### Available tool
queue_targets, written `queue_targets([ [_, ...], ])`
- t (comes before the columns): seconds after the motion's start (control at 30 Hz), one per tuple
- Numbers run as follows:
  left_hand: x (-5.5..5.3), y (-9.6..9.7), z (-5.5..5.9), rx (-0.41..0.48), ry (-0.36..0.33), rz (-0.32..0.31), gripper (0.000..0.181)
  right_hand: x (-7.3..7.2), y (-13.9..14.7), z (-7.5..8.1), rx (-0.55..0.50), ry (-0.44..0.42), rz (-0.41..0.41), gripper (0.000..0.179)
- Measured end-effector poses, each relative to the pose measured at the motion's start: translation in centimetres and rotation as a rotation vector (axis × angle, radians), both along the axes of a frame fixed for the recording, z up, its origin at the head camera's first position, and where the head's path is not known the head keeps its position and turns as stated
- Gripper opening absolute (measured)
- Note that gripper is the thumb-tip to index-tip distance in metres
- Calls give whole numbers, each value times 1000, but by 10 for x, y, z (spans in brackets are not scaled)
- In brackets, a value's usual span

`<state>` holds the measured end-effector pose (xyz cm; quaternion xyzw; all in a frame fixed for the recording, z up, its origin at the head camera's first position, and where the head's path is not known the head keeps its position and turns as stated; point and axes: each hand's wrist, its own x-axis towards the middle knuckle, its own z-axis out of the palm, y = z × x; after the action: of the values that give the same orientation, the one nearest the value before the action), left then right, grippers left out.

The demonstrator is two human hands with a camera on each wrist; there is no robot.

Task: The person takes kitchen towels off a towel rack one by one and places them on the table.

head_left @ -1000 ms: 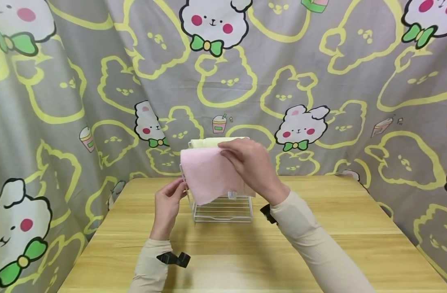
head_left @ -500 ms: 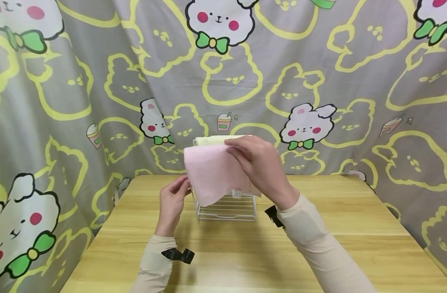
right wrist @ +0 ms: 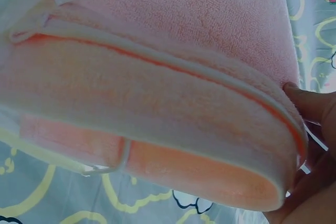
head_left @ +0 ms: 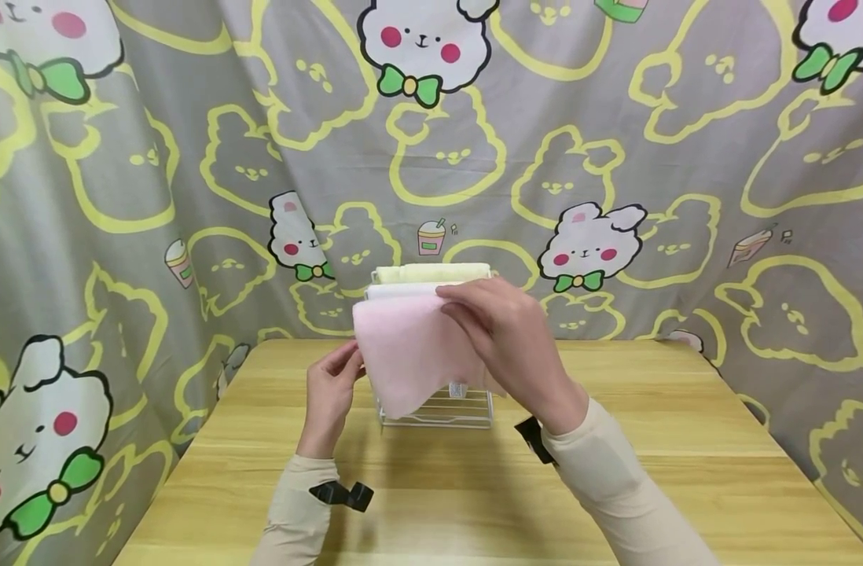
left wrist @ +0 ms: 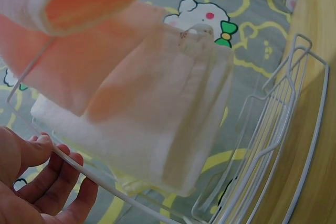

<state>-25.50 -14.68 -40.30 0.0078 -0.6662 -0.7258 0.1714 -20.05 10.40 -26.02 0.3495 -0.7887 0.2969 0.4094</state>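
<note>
In the head view, the person's right hand (head_left: 509,338) is pinching the top of a pink towel (head_left: 406,354), which is hanging at the front of a white wire rack (head_left: 438,426) on the wooden worktop (head_left: 686,409). Compared with half a second earlier, the pink top edge is sitting lower, and a strip of white towel (head_left: 403,292) is now showing between it and the yellow towel (head_left: 431,273) at the back. The person is therefore probably shifting the pink piece on its own; whether it is coming off or going on, the pictures are not telling. The left hand (head_left: 330,393) is keeping its grip at the rack's left side, presumably steadying it.

In the left wrist view, that hand's fingers are curling round a thin, smooth rod of the rack, while the pink cloth is bulging above in a soft, rounded fold. Behind it, the white towel is hanging in flat layers.

In the right wrist view, the right hand's grip is clasping the pink towel's side edge. The cloth is showing a fine, fuzzy pile, a paler edge is curving across it, and the fold is forming a long open loop.
</note>
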Motion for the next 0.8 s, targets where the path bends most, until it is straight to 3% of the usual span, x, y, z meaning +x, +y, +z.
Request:
queue_targets([
  [0.5, 3, 1, 1, -28, -8, 7, 29, 21, 6, 3, -45, 97, 35, 23],
  [0.8, 2, 0, 0, -39, 0, 16, 29, 34, 9, 12, -90, 67, 53, 23],
])
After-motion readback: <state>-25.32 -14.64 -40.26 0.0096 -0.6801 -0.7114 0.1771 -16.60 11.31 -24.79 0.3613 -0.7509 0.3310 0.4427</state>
